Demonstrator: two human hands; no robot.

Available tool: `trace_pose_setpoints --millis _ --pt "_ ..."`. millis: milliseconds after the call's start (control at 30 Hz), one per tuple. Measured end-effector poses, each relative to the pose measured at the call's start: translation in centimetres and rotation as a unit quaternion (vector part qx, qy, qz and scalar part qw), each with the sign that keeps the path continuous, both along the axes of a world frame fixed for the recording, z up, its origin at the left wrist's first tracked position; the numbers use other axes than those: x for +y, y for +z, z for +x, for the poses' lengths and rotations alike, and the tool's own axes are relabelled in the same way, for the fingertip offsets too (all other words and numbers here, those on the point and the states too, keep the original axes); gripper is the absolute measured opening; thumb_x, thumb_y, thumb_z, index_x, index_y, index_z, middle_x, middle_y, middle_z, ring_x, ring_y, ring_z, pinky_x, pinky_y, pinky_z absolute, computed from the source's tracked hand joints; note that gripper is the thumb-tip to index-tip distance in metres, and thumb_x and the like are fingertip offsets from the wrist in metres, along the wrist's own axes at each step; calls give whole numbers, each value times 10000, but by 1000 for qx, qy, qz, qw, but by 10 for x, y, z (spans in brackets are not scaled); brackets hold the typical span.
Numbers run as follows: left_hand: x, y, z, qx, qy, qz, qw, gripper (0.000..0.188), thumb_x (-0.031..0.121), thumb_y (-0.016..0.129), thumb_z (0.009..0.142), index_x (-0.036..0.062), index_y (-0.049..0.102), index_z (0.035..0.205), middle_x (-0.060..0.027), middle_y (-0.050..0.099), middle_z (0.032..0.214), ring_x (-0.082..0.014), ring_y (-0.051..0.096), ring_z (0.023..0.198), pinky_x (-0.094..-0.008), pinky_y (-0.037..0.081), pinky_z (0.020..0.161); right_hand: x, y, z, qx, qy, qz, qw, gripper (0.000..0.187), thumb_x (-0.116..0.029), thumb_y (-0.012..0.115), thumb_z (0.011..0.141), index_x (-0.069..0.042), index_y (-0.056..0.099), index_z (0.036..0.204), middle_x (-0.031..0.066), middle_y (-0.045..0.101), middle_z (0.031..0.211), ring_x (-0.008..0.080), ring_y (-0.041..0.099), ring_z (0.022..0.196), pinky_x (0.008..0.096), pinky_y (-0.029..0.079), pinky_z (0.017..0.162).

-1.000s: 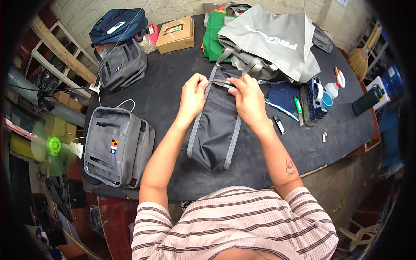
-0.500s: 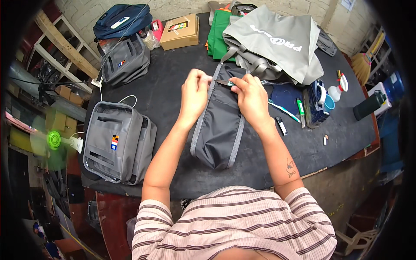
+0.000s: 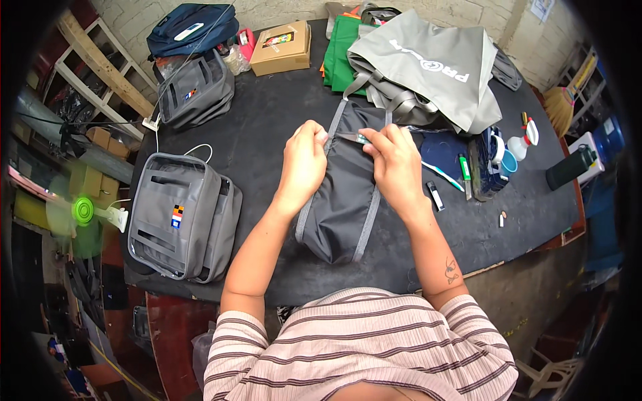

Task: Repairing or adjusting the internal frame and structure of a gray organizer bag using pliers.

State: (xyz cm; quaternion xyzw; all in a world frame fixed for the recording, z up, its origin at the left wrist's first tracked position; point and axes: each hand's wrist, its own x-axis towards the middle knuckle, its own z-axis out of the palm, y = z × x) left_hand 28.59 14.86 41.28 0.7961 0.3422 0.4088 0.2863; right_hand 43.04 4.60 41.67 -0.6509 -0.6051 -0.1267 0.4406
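A dark grey fabric pouch with lighter grey edge binding lies lengthwise in front of me, its far end close to a strap. My left hand pinches at its left binding, fingertips pressed together; any thread there is too fine to see. Between the fingers of my right hand is a small pair of thread snips with a greenish handle. Their pointed metal tip faces left, over the pouch and toward my left fingertips. Most of the handle is hidden by my fingers.
Grey bags with clear fronts stand at left, another behind them. A cardboard box and grey tote bags sit at the back. At right lie a toothbrush, a green cutter, a lighter and a spray bottle.
Both hands have come slightly nearer to me along the pouch's binding. The snips have shifted a little nearer and right, their blades now less visible. The pouch has barely moved.
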Motion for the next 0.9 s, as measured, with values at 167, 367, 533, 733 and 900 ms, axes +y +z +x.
trace_pose_setpoints --millis 167,367,533,733,900 --pt "-5 2 3 -40 -9 -85 996 122 57 489 976 -27 492 888 -159 519 707 -222 491 611 -332 442 624 -4 0 -1 -16 9 -14 1000 257 -40 689 785 -64 701 1041 67 528 813 252 515 778 375 450 710" --pt "-8 8 4 -45 -14 -71 996 127 62 486 982 -28 487 892 -164 518 684 -229 479 591 -334 437 612 -2 1 0 -33 14 -12 999 282 -40 693 771 -72 699 1051 65 522 815 252 513 782 373 448 713" --pt "-8 10 3 -39 -20 -70 997 126 64 488 980 -30 485 895 -180 531 697 -260 480 594 -337 441 616 0 1 1 -33 12 -16 999 256 -33 696 772 -74 701 1026 62 529 801 248 515 770 370 452 701" --pt "-7 6 2 -57 -24 -63 996 121 62 487 976 -33 492 901 -180 526 689 -256 480 592 -333 439 612 -5 1 2 24 50 -35 998 226 -49 694 796 -75 704 1020 56 552 808 248 518 754 369 458 699" --pt "-7 6 3 -48 -29 -59 997 137 77 482 984 -31 494 902 -171 518 672 -239 469 579 -332 433 600 -3 1 4 30 49 -47 997 226 -42 690 798 -79 705 1020 54 557 814 249 518 752 368 459 699"
